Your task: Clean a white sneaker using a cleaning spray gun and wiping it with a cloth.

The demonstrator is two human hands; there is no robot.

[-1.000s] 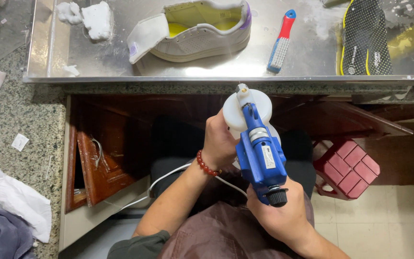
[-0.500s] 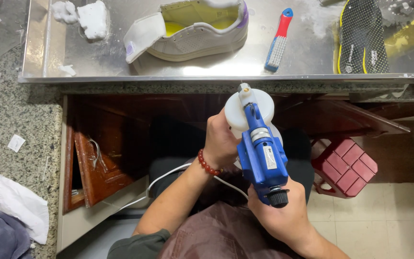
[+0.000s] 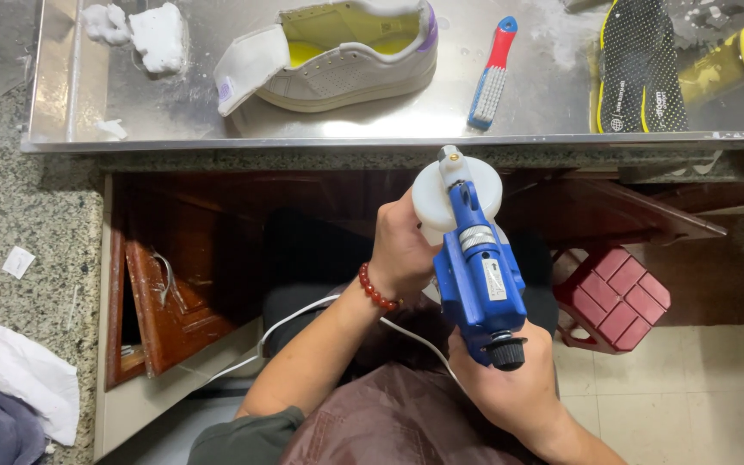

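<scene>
We see only small labels: a pale rectangular sticker (image 3: 494,279) on top of the blue spray gun (image 3: 475,275), white printed marks (image 3: 658,86) on the black dotted insole (image 3: 639,65), and a tag inside the white shoe (image 3: 346,52).

Left hand: your left hand (image 3: 406,250) sits just left of centre frame, fingers curled shut around the white canister (image 3: 456,191), knuckles facing up.
Left wrist: bent slightly, ringed by a red bead bracelet (image 3: 377,288).
Left forearm: bare, it runs down and left toward the lower middle, elbow bent at a dark green sleeve (image 3: 247,435).
Right hand: your right hand (image 3: 510,392) is low and right of centre, wrapped tight around the blue spray gun (image 3: 478,271) at its rear end.
Right forearm: leaves the frame at the bottom right.
</scene>
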